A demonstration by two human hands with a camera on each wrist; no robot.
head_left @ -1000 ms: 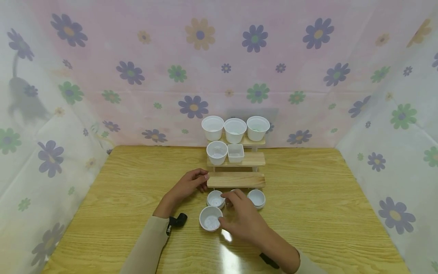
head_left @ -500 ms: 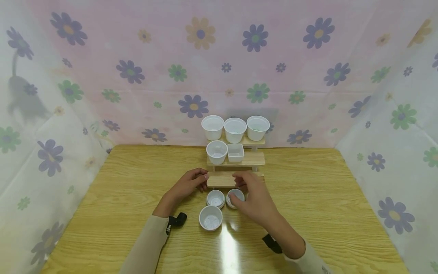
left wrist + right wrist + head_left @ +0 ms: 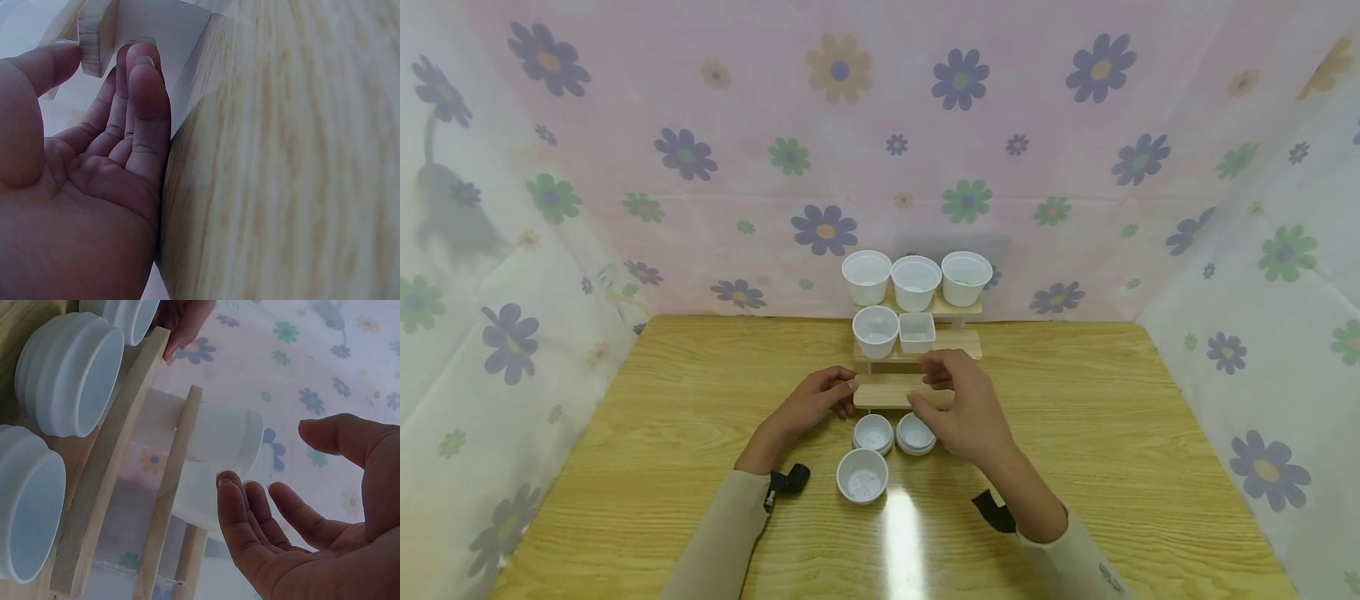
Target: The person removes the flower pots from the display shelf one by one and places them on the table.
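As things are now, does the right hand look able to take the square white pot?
Probably yes: the right hand is empty and near the square white pot on the middle shelf, and no other pot stands between them.

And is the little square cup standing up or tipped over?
Standing up: in the head view, the square cup sits on the middle wooden shelf, its open top facing up.

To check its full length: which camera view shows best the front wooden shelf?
The right wrist view: it shows the front wooden shelf from end to end. The head view shows its top, but the right grip hides its right end. The left wrist view shows only its left end.
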